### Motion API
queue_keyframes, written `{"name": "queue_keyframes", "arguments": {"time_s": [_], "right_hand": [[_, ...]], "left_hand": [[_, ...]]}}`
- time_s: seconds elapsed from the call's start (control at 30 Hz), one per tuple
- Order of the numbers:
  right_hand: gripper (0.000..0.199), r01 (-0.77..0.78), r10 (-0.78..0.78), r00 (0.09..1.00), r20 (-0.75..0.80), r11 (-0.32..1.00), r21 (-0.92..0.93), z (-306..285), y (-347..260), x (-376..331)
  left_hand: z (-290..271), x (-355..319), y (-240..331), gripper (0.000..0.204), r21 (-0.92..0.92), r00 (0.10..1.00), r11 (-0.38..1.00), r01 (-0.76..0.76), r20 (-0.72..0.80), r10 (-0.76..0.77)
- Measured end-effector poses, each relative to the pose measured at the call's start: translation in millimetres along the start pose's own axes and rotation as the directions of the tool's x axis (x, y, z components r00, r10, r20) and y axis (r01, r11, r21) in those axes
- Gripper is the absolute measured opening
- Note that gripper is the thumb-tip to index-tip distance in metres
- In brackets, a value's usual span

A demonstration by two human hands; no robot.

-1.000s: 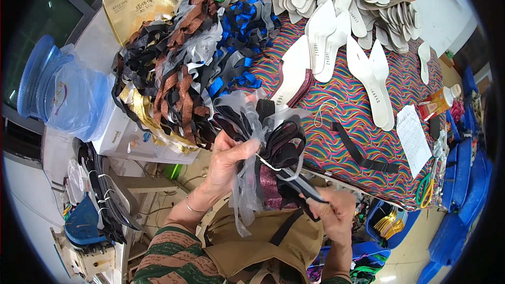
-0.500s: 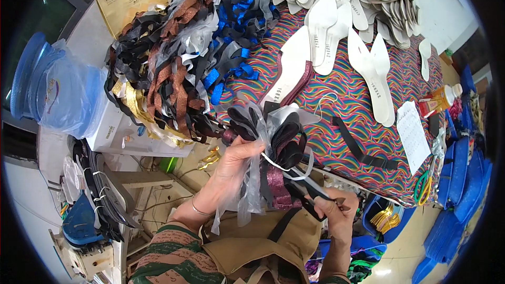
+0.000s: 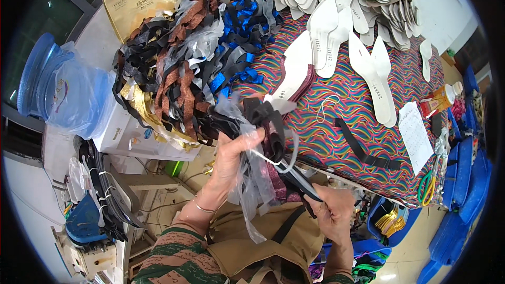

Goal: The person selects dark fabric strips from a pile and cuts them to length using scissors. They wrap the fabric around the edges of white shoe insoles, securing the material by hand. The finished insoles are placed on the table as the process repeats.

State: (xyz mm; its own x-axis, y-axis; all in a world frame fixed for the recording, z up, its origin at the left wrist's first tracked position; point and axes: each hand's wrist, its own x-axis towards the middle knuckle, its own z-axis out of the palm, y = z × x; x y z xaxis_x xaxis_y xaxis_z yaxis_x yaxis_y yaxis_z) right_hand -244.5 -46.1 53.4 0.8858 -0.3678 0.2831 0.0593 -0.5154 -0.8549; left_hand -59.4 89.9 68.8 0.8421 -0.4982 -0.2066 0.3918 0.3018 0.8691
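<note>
My left hand [image 3: 234, 152] is closed round the middle of a bundle of black and dark purple glitter strips [image 3: 274, 144]. A white cord [image 3: 263, 156] runs across that bundle beside my thumb, and pale translucent plastic strips [image 3: 247, 189] hang down from it. My right hand [image 3: 335, 208] is closed on the black strip ends at the bundle's lower right, stretched between the two hands. Just beyond the bundle, a stack of white insoles with purple edges [image 3: 294, 68] lies on the patterned tabletop [image 3: 326, 142].
A heap of brown, gold, black and blue strips [image 3: 173, 73] covers the table's left side. Piles of white insoles [image 3: 336, 0] lie at the back. At right are a paper note [image 3: 414, 137], a bottle [image 3: 444, 94] and scissors [image 3: 427, 186]. Blue bins [image 3: 389, 221] stand below.
The bundle has swung, its loops now leaning to the upper left and bunched closer. My right hand has turned, knuckles up, and the strips between my hands look straighter.
</note>
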Motion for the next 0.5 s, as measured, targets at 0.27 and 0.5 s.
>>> {"name": "queue_keyframes", "arguments": {"time_s": [0.27,0.5], "right_hand": [[0.035,0.083,-0.083,0.997,0.009,0.995,-0.053,3.4,-9.1,-16.3],[0.030,0.067,-0.062,0.997,0.043,0.992,-0.111,-19.5,-5.0,-29.5]], "left_hand": [[-18.2,9.4,-8.0,0.057,-0.035,0.986,0.989,-0.143,-0.092,0.139],[-31.5,15.5,16.5,0.068,-0.042,0.984,0.990,-0.132,0.118,0.136]]}}
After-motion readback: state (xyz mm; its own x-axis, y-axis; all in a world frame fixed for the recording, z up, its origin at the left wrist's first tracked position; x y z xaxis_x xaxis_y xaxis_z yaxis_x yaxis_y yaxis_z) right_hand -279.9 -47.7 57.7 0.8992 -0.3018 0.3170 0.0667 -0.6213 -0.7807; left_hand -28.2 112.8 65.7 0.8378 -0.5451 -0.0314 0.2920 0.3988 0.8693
